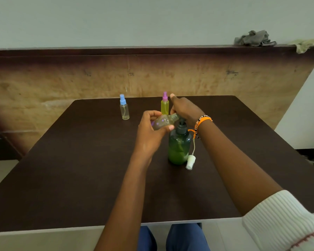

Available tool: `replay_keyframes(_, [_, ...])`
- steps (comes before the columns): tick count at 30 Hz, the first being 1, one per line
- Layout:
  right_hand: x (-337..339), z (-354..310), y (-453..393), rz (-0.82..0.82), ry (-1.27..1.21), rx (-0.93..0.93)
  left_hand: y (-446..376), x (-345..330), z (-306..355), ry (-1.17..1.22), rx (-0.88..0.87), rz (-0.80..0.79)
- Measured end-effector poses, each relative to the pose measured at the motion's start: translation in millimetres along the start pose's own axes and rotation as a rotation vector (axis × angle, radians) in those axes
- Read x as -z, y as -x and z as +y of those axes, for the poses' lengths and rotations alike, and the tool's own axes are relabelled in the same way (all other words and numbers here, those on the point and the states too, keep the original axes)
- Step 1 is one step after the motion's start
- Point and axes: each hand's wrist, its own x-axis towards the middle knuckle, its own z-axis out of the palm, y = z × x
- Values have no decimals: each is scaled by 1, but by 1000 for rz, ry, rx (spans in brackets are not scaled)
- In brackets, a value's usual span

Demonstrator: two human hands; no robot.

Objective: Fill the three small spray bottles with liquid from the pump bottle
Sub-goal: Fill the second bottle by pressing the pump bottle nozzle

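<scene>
Above the green pump bottle [179, 147], hands tilt a clear spray bottle [164, 121].

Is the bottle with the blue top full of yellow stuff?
No, the blue-topped spray bottle looks clear and empty, while the pink-topped spray bottle beside it holds the yellow liquid.
</scene>
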Motion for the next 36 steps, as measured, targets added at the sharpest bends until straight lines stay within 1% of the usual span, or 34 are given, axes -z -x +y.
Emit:
replay_keyframes(3, [-2, 9, -3, 128, -22, 3, -1, -1, -2, -11, -13, -10])
replay_keyframes(5, [-4, 13, -2, 161, 8, -10, 0, -1, -3, -10, -24, -13])
replay_keyframes(7, [-5, 12, -1, 154, 65, -16, -1, -1, -3, 2, -33, -11])
replay_keyframes(10, [-1, 3, 1, 90, 131, -25, -1, 0, -2, 7, -38, -7])
replay_keyframes(13, [2, 3, -2, 39, 32, -23, -1, 1, 0, 12, -50, -9])
replay_keyframes(15, [1, 8, -1, 45, -49, -43, -1, 1, 0, 4, -55, -19])
replay_keyframes(16, [-1, 11, -1, 48, -53, -51, 0, 0, -1, 2, -51, -22])
replay_keyframes(21, [-4, 14, 3, 103, 25, -43, 2, -1, -3, 2, -40, -18])
replay_keyframes(25, [2, 0, 6, 81, 110, -38, 2, 0, 1, -4, -44, -9])
replay_keyframes(27, [2, -2, 5, 77, 110, -41, 1, 1, 2, -3, -48, -2])
replay_keyframes(30, [-1, 7, 4, 134, 48, -37, 1, 0, 1, 4, -46, 4])
replay_keyframes(32, [-3, 11, 4, 137, 20, -45, 2, -1, -1, 10, -35, 9])
replay_keyframes(36, [-3, 10, 8, 136, 59, -47, 2, 0, 0, 18, -22, 16])
